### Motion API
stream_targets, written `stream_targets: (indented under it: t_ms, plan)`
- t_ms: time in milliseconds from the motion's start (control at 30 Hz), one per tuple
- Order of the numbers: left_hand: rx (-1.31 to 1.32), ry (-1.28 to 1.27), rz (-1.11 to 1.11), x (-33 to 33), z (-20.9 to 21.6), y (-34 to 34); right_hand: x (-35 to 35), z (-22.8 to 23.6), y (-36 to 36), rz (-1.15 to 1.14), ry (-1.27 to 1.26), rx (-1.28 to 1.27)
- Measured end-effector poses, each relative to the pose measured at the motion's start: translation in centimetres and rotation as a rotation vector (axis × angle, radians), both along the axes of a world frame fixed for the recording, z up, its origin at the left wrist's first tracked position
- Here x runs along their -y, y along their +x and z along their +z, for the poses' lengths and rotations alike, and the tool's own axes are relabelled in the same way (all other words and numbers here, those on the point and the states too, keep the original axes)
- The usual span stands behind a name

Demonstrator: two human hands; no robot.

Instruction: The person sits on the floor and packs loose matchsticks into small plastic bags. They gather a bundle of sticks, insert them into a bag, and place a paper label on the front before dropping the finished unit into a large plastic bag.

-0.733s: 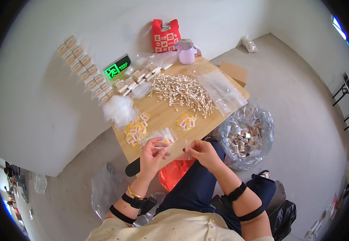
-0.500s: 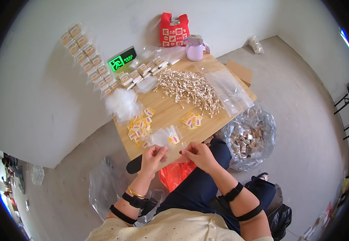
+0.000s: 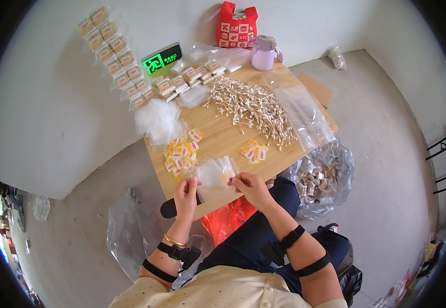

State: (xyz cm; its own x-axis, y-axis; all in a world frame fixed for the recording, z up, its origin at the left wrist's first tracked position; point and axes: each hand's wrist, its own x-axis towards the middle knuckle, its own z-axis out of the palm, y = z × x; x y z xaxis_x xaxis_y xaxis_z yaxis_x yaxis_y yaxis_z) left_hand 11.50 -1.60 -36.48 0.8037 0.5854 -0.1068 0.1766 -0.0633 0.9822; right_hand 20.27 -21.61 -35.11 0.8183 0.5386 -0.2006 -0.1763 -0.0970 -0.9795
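Over the near edge of a wooden table, my left hand [image 3: 186, 194] and my right hand [image 3: 254, 190] face each other with fingers pinched. A small clear plastic bag [image 3: 213, 191] stretches between their fingertips; its edges are hard to make out. Through it, a small yellow-and-white card shows faintly. Just beyond lie more clear bags [image 3: 213, 169] in a flat stack. To the left of the stack is a pile of yellow-and-white cards [image 3: 179, 156], and a smaller card pile [image 3: 253, 151] sits to the right.
Loose cotton swabs [image 3: 253, 108] heap across the table [image 3: 202, 123]. Filled swab packs [image 3: 189, 78] line the back left, beside a lit exit sign [image 3: 162, 58]. A lilac jug [image 3: 263, 54] and red bag [image 3: 236, 28] stand behind. A plastic-lined container [image 3: 338, 187] of packs stands right.
My hands have moved apart, the left one shifting outward. The clear bag is now spread between them, blurring the card behind it. The whole view has shifted slightly.
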Motion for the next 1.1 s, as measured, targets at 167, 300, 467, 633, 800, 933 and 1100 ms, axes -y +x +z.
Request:
stream_targets:
  t_ms: [167,300,467,633,800,933,1100]
  plan:
    - [0.035,-0.278,0.033,-0.9,-0.6,1.5,0.6,-5.2,2.2,-0.231,-0.391,0.291]
    - [0.045,-0.564,-0.067,-1.6,-0.3,2.0,0.0,-7.4,2.2,-0.142,-0.536,0.21]
    - [0.053,-0.618,-0.11,-1.6,-0.6,2.5,-0.4,-7.2,2.1,-0.089,-0.438,0.176]
    - [-0.071,-0.524,-0.146,-2.5,-2.9,3.2,2.2,-7.0,4.6,-0.202,-0.105,-0.023]
    - [-0.232,-0.494,-0.133,-2.0,-2.4,4.1,3.7,-5.5,7.8,-0.361,-0.459,0.005]
    - [-0.503,0.215,-0.274,-2.2,1.1,3.5,5.5,-6.3,8.1,-0.376,-0.543,0.098]
    - [-0.164,1.137,-0.382,-0.1,3.0,2.6,6.9,-5.7,6.6,-0.341,-0.347,0.022]
